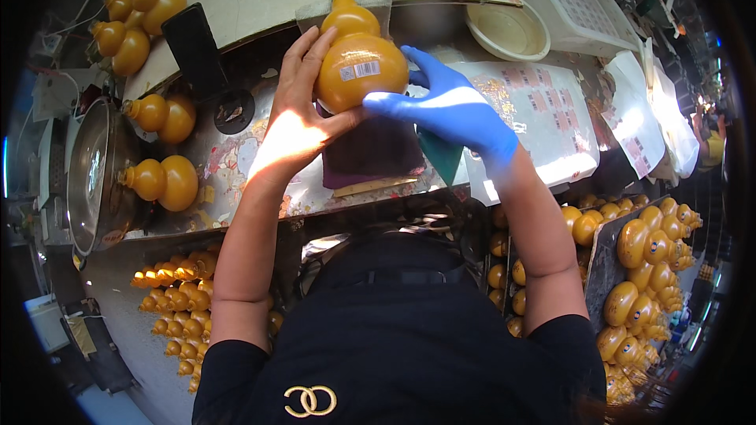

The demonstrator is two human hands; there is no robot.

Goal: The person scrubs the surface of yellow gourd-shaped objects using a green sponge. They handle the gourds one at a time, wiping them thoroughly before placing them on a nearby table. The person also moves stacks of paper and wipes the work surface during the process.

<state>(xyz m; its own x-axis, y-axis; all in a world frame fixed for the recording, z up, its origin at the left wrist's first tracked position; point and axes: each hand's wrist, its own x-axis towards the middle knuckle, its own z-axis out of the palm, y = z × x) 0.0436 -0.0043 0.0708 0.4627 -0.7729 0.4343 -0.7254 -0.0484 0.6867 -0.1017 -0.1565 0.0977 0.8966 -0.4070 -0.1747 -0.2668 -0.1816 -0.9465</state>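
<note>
A glossy amber gourd-shaped bottle point(358, 83) with a barcode label on its lower bulb is held between my two hands, its neck pointing away from me. My bare left hand point(293, 110) is closed along the bottle's left side, its thumb beneath the lower bulb. On the right, my right hand point(453, 106) in a blue glove presses its thumb and fingers against the same bulb. Just below the bottle lies a dark purple cloth point(370, 157). A grey cloth point(382, 4) sits behind the bottle's neck, and a green piece point(441, 159) shows under my right wrist.
Two more gourd bottles point(179, 183) lie at the left beside a metal basin point(87, 169). A black upright panel point(193, 47) stands behind them. Sticker sheets point(543, 110), a pale bowl point(509, 31) and a white crate point(579, 0) are at right. Stacked gourds point(642, 283) flank me.
</note>
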